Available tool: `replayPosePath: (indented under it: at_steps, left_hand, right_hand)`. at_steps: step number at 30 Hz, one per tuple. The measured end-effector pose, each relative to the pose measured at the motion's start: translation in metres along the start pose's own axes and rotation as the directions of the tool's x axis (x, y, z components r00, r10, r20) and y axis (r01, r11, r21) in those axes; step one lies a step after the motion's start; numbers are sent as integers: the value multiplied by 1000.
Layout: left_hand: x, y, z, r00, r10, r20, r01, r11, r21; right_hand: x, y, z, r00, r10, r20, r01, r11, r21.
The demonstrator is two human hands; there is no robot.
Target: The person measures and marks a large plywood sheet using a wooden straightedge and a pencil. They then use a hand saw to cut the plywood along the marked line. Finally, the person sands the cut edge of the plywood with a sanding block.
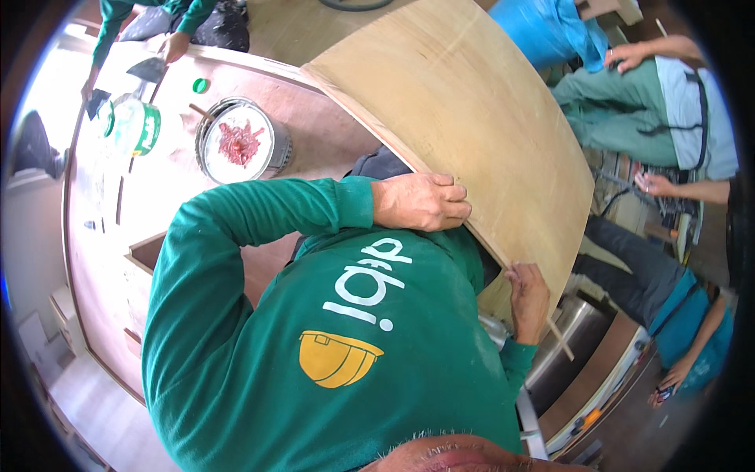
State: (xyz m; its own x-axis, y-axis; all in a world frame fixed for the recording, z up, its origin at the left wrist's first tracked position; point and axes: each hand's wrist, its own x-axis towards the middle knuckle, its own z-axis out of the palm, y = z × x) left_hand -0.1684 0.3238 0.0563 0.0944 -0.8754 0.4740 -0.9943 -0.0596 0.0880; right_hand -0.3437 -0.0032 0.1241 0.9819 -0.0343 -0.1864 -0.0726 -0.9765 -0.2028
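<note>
A large pale plywood board (456, 86) stretches from the upper middle to the right of my body. Its near edge carries a thin wooden strip (370, 126). My left hand (421, 202) lies across that edge with its fingers curled over it. Lower along the same edge, my right hand (528, 295) is closed, thumb and fingers pinching the board's rim. A thin wooden stick (561, 340) shows just below my right hand; whether the hand touches it, I cannot tell.
On a pinkish panel at left stand a metal bucket (285, 145) with white and red matter, a green-labelled tub (145, 130) and a green lid (200, 85). A co-worker's hands hold scrapers (148, 71) at upper left. Two other people are at right, near a blue bag (543, 35).
</note>
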Motion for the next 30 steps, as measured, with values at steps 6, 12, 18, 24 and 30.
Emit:
replayPosePath:
  at_steps: [6, 12, 18, 24, 30]
  left_hand:
    - [-5, -3, 10, 997, 30, -68, -31, 1000, -1]
    - [4, -1, -5, 998, -3, -61, 6, 999, 46]
    - [32, -3, -23, 995, -30, -96, 38, 996, 79]
    - [47, -10, -33, 995, -12, -97, 27, 988, 155]
    - [48, -9, -37, 993, -41, -109, 55, 990, 132]
  right_hand:
    - [-6, -4, 1, 999, 37, -3, -36, 999, 39]
    - [-10, -20, -1, 994, 15, -107, -12, 1000, 28]
    - [-2, -41, 6, 955, -59, -292, 61, 998, -5]
    - [9, -35, 12, 887, -217, -407, 137, 967, -216]
    - [6, -32, 9, 896, -241, -372, 146, 953, -267]
